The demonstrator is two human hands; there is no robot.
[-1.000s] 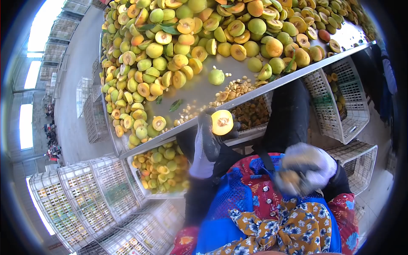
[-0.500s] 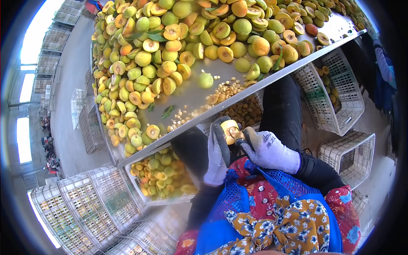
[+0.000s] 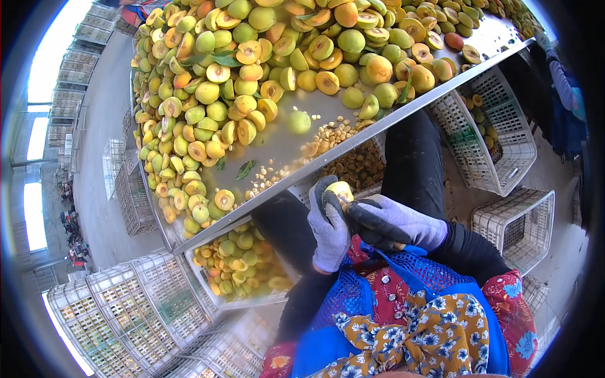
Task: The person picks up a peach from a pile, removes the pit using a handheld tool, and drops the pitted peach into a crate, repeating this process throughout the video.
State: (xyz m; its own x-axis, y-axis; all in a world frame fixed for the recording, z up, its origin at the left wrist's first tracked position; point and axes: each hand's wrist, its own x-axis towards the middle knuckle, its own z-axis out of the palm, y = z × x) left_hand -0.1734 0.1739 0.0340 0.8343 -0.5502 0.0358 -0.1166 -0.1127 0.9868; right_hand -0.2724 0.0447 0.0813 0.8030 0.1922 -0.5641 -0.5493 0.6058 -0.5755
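Where right hand [image 3: 396, 223] hung apart, fingers now pinch fruit half [image 3: 341, 190]; left hand [image 3: 329, 228] fingers clasp it

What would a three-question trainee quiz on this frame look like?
1. True or false: the left hand holds a fruit.
2. Where does the heap of pale pits lie? A on the table; B in the left hand; C on the apron.
3. What do the left hand and the right hand both wear?
Key: 1 true; 2 A; 3 gloves.
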